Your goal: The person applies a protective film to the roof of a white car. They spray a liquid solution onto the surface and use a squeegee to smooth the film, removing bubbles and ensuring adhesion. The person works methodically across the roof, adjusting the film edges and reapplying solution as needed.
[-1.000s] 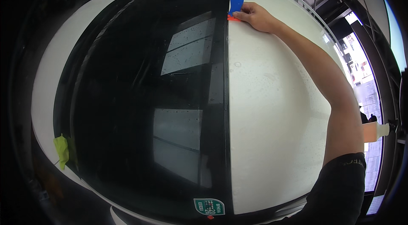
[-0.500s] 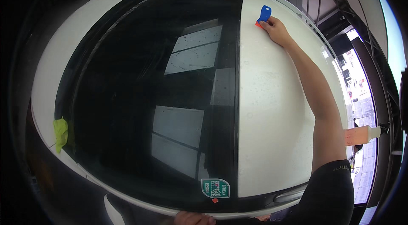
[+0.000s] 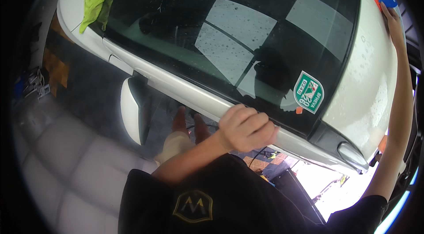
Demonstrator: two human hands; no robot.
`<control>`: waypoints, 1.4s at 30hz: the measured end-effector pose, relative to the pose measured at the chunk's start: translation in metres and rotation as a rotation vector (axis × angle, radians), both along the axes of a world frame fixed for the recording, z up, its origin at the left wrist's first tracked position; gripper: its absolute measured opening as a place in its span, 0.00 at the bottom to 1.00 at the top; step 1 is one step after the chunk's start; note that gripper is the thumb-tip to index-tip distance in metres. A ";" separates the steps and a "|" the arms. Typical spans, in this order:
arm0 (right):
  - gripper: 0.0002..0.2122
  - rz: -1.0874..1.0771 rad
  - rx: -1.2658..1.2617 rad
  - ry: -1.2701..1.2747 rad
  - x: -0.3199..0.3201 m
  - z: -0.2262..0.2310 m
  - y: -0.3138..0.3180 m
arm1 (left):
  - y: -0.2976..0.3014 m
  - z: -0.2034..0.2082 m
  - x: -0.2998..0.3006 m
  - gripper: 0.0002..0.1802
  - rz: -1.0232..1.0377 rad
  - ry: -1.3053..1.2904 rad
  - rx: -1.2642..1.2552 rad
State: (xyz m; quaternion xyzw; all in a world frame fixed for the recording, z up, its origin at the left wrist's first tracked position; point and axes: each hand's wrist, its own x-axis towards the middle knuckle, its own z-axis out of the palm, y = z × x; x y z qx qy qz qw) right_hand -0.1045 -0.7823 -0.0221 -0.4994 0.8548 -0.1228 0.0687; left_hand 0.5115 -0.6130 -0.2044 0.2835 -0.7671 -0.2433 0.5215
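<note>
A blue hand squeegee (image 3: 389,1) with a red blade edge is held in my right hand (image 3: 389,16), my arm stretched far over the white car roof panel (image 3: 366,75). Water drops dot that panel. My left hand (image 3: 248,129) is closed, its fingers curled over the white windshield pillar (image 3: 185,88) at the side of the car. The dark windshield (image 3: 163,26) lies beyond it, reflecting bright window panes. A green and white sticker (image 3: 309,91) sits in the glass corner near my left hand, with a small orange mark below it.
A lime green cloth (image 3: 92,11) lies at the far left corner of the windshield. Below it, a white side mirror (image 3: 131,111) juts out from the car. Part of an orange bottle (image 3: 383,144) shows beside my right arm. Legs stand on the tiled floor beside the car.
My view has swung toward the near side of the car, so my body and whole left hand now show. My right hand still holds the squeegee over the roof panel.
</note>
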 end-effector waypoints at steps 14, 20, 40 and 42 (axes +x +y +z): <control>0.18 -0.007 -0.364 -0.103 0.177 0.070 0.195 | -0.026 -0.017 0.030 0.06 0.056 0.033 0.026; 0.05 0.217 -0.219 0.128 0.357 0.069 0.297 | -0.041 0.100 -0.016 0.16 -0.452 0.049 0.368; 0.10 -0.095 -0.458 0.576 0.328 0.025 0.391 | -0.214 0.149 -0.294 0.10 -0.600 0.190 0.655; 0.09 -0.096 -0.448 0.572 0.324 0.026 0.392 | -0.241 0.154 -0.336 0.11 -0.588 0.221 0.688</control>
